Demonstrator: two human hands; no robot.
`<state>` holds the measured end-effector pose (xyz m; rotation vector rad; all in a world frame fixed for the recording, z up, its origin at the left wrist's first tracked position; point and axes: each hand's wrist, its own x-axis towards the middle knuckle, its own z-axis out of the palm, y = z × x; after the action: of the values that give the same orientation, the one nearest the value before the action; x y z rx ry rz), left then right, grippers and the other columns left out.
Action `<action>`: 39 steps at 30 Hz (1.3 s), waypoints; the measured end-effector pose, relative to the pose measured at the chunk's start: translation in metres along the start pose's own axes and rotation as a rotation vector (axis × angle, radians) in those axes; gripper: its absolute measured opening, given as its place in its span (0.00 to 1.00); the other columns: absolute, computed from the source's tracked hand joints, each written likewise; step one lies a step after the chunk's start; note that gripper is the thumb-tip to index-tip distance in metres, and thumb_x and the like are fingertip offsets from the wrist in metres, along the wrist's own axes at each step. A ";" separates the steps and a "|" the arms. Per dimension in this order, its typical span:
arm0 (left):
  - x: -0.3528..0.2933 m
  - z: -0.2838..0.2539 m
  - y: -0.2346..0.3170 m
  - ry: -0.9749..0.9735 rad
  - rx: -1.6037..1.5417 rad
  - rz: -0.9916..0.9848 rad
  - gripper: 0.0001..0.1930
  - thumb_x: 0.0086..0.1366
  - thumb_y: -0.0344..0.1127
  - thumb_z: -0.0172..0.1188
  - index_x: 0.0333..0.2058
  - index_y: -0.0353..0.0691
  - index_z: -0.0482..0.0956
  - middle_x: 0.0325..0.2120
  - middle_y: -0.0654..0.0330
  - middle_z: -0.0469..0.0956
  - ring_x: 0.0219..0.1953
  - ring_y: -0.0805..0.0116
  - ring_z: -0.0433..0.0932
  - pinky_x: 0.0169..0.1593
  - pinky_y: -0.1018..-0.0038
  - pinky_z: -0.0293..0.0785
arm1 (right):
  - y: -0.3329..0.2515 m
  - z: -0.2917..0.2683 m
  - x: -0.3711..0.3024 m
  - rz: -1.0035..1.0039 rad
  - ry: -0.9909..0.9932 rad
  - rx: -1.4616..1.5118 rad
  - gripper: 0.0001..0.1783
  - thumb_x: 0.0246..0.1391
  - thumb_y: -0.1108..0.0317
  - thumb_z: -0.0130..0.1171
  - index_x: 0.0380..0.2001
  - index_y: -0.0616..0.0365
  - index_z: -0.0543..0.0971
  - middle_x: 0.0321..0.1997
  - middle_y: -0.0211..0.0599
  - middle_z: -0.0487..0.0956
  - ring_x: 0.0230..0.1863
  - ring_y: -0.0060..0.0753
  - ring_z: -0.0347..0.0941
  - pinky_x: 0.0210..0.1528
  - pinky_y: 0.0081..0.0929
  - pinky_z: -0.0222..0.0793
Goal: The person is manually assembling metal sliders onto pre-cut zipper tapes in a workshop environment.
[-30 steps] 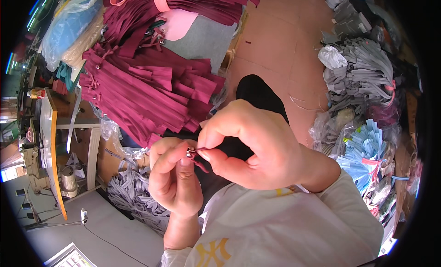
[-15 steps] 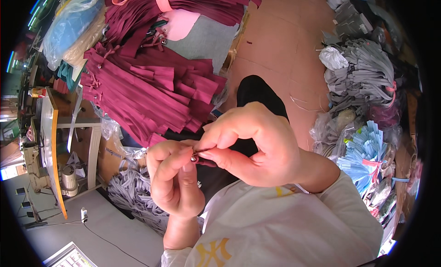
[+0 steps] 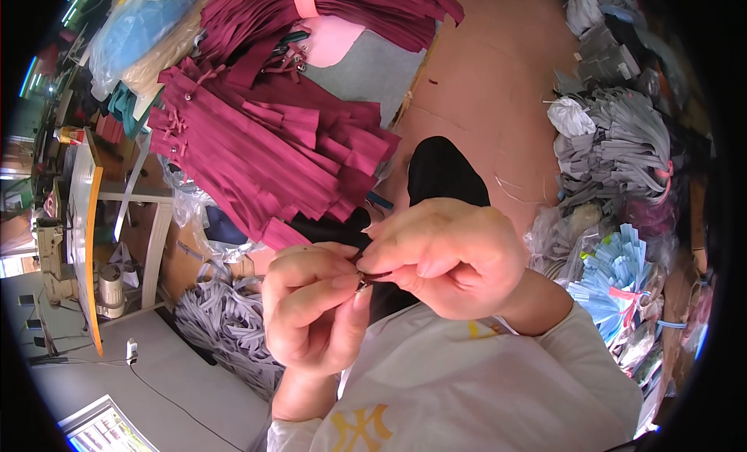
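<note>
In front of my body both hands meet at a narrow dark red strip (image 3: 380, 276). My left hand (image 3: 311, 316) pinches it near a tiny shiny metal piece (image 3: 362, 285); its other fingers are curled. My right hand (image 3: 459, 254) holds the strip's other side between thumb and bent fingers. Most of the strip is hidden by the fingers. Just beyond the hands lies a fanned pile of maroon fabric strips (image 3: 272, 148), with small bows (image 3: 177, 125) and shiny round bits along its left end.
A tied maroon bundle (image 3: 373, 12) lies farther back on a grey-topped surface (image 3: 373, 71). Grey strip bundles (image 3: 622, 133) and a light blue bundle (image 3: 611, 277) line the right. More grey strips (image 3: 222, 327) are heaped at lower left, near a wooden-edged table (image 3: 87, 234).
Both hands have shifted slightly right and down in view. My right fingers have folded in, narrowing the round gap they formed. The dark red strip now stretches between the hands.
</note>
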<state>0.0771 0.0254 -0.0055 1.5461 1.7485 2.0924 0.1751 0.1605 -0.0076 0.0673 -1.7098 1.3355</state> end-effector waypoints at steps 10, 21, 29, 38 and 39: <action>0.002 -0.001 -0.002 -0.036 0.055 0.021 0.12 0.52 0.20 0.65 0.36 0.33 0.76 0.29 0.53 0.76 0.31 0.59 0.78 0.39 0.62 0.82 | -0.002 0.001 -0.004 0.100 -0.007 0.152 0.09 0.52 0.85 0.60 0.33 0.61 0.76 0.34 0.37 0.83 0.34 0.28 0.81 0.39 0.22 0.75; 0.007 -0.001 -0.007 -0.055 0.111 0.078 0.13 0.50 0.20 0.66 0.36 0.32 0.76 0.29 0.53 0.77 0.32 0.55 0.80 0.37 0.65 0.80 | 0.003 0.004 -0.014 0.248 0.011 0.399 0.11 0.53 0.85 0.62 0.33 0.62 0.71 0.39 0.43 0.80 0.41 0.28 0.81 0.44 0.22 0.78; 0.000 0.003 0.008 0.164 -0.399 -0.386 0.11 0.62 0.20 0.61 0.43 0.28 0.74 0.35 0.51 0.77 0.34 0.65 0.78 0.34 0.71 0.77 | -0.006 0.003 0.001 0.473 0.037 0.520 0.12 0.55 0.83 0.63 0.43 0.67 0.75 0.40 0.41 0.79 0.43 0.28 0.80 0.45 0.22 0.80; 0.001 -0.008 0.012 0.131 -0.410 -0.480 0.08 0.65 0.21 0.58 0.43 0.28 0.76 0.40 0.50 0.78 0.36 0.71 0.75 0.43 0.78 0.71 | -0.004 -0.008 0.016 0.196 -0.230 0.060 0.15 0.52 0.83 0.62 0.44 0.61 0.81 0.37 0.36 0.79 0.33 0.29 0.76 0.34 0.23 0.73; 0.002 -0.009 0.012 0.115 -0.392 -0.488 0.08 0.66 0.23 0.58 0.43 0.28 0.76 0.40 0.50 0.78 0.38 0.69 0.76 0.46 0.76 0.70 | -0.005 -0.008 0.017 0.211 -0.238 0.068 0.15 0.51 0.84 0.62 0.43 0.61 0.81 0.36 0.37 0.79 0.33 0.29 0.76 0.33 0.24 0.72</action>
<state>0.0769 0.0152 0.0058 0.8161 1.4320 2.1182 0.1733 0.1727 0.0069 0.0897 -1.9122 1.5935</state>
